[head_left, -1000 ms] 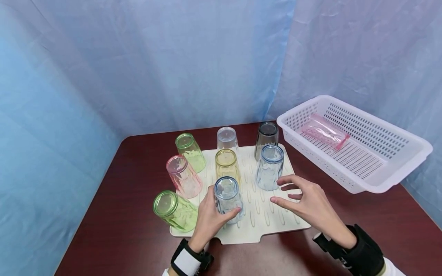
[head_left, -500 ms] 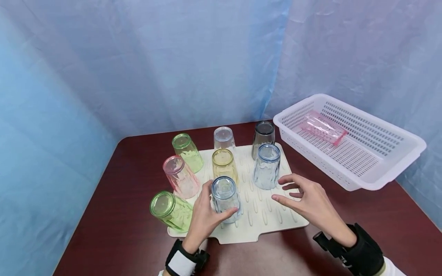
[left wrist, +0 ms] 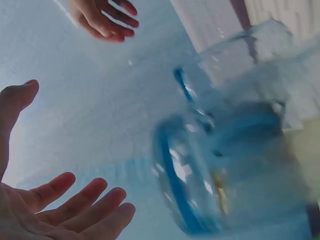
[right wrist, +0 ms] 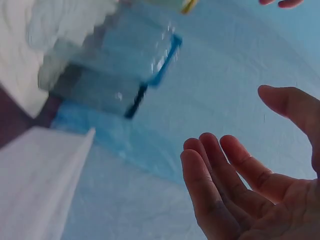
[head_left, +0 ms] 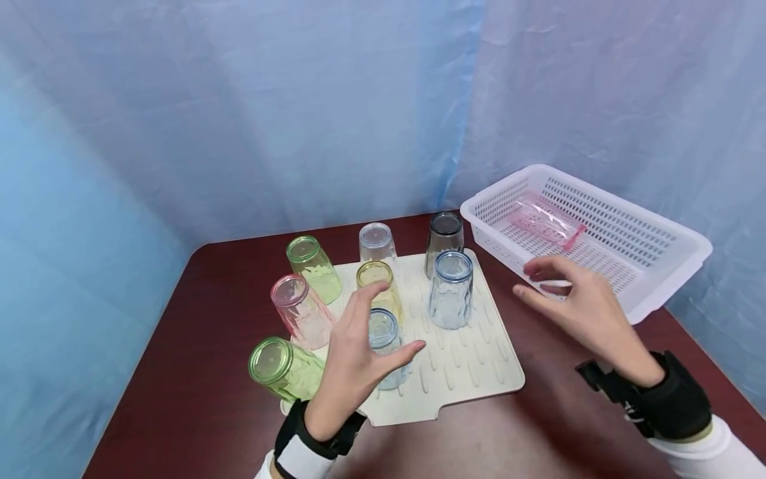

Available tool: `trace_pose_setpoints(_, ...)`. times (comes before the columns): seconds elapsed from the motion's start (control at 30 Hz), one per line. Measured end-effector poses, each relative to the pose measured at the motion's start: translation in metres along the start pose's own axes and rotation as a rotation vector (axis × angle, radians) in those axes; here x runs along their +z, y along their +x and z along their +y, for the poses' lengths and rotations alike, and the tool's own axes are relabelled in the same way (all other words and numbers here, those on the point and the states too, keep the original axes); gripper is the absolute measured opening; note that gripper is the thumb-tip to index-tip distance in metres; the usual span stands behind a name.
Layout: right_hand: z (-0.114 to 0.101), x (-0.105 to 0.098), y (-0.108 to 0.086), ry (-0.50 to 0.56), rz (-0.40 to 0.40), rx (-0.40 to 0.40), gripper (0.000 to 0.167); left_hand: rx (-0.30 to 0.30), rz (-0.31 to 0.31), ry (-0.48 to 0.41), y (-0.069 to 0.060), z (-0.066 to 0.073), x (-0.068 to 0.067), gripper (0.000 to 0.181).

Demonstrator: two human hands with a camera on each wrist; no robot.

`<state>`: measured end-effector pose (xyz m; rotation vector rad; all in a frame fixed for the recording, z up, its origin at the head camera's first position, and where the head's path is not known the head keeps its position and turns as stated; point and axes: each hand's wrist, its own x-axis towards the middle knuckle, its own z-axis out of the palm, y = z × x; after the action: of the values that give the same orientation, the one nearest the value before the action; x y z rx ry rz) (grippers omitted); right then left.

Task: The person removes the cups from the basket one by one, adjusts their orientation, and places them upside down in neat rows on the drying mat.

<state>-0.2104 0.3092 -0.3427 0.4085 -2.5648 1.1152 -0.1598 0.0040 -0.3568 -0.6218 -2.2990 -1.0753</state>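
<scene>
My left hand (head_left: 352, 359) is held with thumb and fingers spread just above and in front of an upside-down blue-tinted glass (head_left: 383, 327). In the left wrist view a gap separates this hand from the blurred glass (left wrist: 235, 175). My right hand (head_left: 589, 306) hovers near the basket's front wall, thumb and fingers apart around nothing. Another blue glass (head_left: 451, 299) stands inverted on the white ridged drainer board (head_left: 449, 392). Beside them are a yellow glass (head_left: 389, 303), a pink glass (head_left: 304, 316), two green glasses, a clear glass (head_left: 377, 246) and a dark grey glass (head_left: 445, 246).
A white perforated basket (head_left: 670, 283) stands at the back right, with a pink glass (head_left: 547, 221) lying on its side in it. The front green glass (head_left: 287, 369) leans at the board's left edge. Blue cloth (head_left: 299, 120) hangs behind the dark red table (head_left: 179, 372).
My left hand has let go of the front blue glass and lifted off it. My right hand has moved right and up, from beside the other blue glass towards the basket.
</scene>
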Motion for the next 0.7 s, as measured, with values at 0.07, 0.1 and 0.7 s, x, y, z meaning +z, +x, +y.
trace_pose_setpoints(0.07, 0.004, -0.012, 0.012, -0.031, 0.021, -0.018, 0.028, 0.054, -0.007, -0.017, 0.008, 0.008, 0.007, 0.079)
trace_pose_setpoints(0.1, 0.007, -0.018, 0.018, -0.042, 0.024, -0.025, 0.028, 0.077, -0.015, -0.028, 0.012, 0.012, 0.012, 0.077)
trace_pose_setpoints(0.7, 0.153, -0.04, 0.159, -0.431, -0.482, 0.244, 0.056, 0.274, -0.374, -0.004, -0.003, 0.033, 0.122, 0.052)
